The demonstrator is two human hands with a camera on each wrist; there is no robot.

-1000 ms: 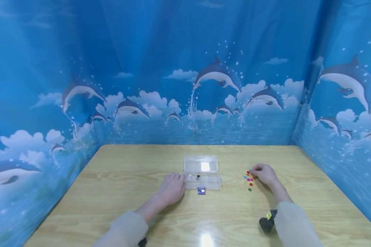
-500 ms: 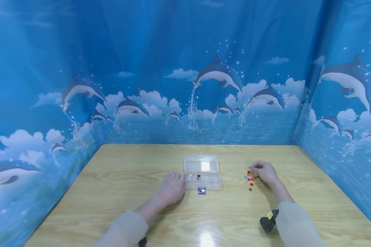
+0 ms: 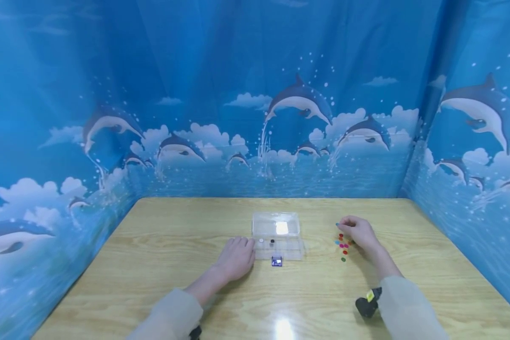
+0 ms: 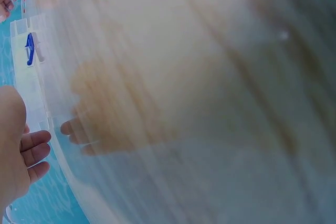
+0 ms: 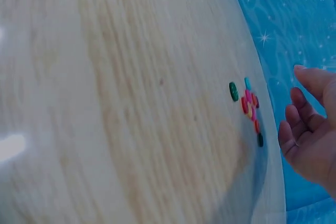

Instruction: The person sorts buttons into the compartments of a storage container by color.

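Observation:
A clear plastic box (image 3: 289,255) lies with its lid (image 3: 265,224) folded back. A small white piece (image 3: 261,241) and a black piece (image 3: 272,241) show in its back part, and a blue-purple latch (image 3: 276,261) sits at its front. My left hand (image 3: 234,259) rests on the table at the box's left end, fingertips right at its edge; in the left wrist view its fingers (image 4: 35,155) look relaxed. To the right, my right hand (image 3: 359,231) pinches a small teal disc (image 3: 337,224) at its fingertips, just behind a loose group of coloured discs (image 3: 343,246).
The discs, including a dark green one (image 5: 233,91), lie on the wood-grain table (image 3: 174,226). Blue dolphin-print curtains (image 3: 221,179) enclose its back and sides. A black wrist device (image 3: 367,307) hangs under the right sleeve (image 3: 410,307).
My right hand has moved away from the disc group, back and to the left, with the teal disc moving along at its fingertips. My left hand and the box keep their places.

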